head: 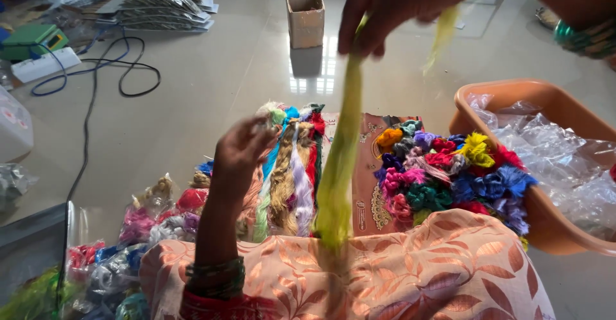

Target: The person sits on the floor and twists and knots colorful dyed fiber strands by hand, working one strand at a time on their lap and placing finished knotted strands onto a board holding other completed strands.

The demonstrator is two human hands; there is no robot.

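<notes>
My right hand (pixel 398 6) is raised at the top of the view, pinching the upper end of a long yellow-green thread skein (pixel 340 160) that hangs straight down to my lap. A loose end of the same colour (pixel 444 34) dangles beside that hand. Lower left, my left hand (pixel 240 150) hovers with fingers apart over a row of straight coloured skeins (pixel 289 166) on the floor, holding nothing. My lap is covered by peach leaf-patterned cloth (pixel 410 275).
A pile of knotted coloured thread bundles (pixel 449 172) lies on a brown printed card. An orange plastic tub (pixel 500 92) holds clear wrappers at right. Bagged thread packets (pixel 128 243) sit at left. A small cardboard box (pixel 305 18), cables and stacked packets lie farther back.
</notes>
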